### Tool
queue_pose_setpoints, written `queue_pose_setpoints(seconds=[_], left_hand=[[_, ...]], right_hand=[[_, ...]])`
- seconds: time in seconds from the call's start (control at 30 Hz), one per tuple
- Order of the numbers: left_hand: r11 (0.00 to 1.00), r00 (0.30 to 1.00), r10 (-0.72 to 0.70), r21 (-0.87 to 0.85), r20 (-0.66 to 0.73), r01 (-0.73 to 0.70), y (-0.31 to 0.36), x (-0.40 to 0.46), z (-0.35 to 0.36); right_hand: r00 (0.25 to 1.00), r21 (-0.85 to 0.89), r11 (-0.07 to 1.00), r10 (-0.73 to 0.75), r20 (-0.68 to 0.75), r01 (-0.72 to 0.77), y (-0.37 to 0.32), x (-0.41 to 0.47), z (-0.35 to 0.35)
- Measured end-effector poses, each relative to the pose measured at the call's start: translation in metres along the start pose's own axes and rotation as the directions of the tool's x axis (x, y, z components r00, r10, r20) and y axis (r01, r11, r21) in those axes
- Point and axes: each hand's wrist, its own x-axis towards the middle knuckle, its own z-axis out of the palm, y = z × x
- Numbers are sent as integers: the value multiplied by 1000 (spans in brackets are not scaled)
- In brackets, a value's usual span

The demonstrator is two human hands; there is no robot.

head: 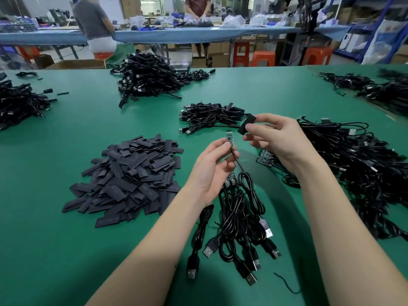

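Observation:
My left hand (213, 167) pinches a small green circuit board (229, 137) upright by its lower end, and a black cable (241, 167) trails down from it. My right hand (274, 136) pinches a short black sleeve piece (246, 124) just to the right of the board's tip and slightly above it; the two are apart. Below my hands lies a bundle of black USB cables (238, 228) with more small boards (231, 180) at their upper ends.
A heap of flat black sleeve pieces (128, 175) lies left of my hands on the green table (66, 250). Cable piles sit at the right (362, 173), the centre (209, 117), the far centre (150, 78) and the left edge (19, 102). Two people stand at a far bench.

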Motion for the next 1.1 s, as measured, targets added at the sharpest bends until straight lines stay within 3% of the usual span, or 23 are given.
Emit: queue_pose_setpoints(seconds=[0.23,0.6,0.87,1.1], left_hand=[[1000,1000,-14,24,25,13,0,0,0],[998,998,-11,55,61,8,1,-1,0],[998,998,-19,56,67,16,0,0,-2],[998,996,-22,63,85,17,0,-1,-2]], right_hand=[[999,11,999,31,-34,-31,6,0,3],[987,217,972,57,148,-89,8,-2,6],[999,382,924,-13,49,-7,15,3,5],[999,346,938,-30,39,15,18,1,9]])
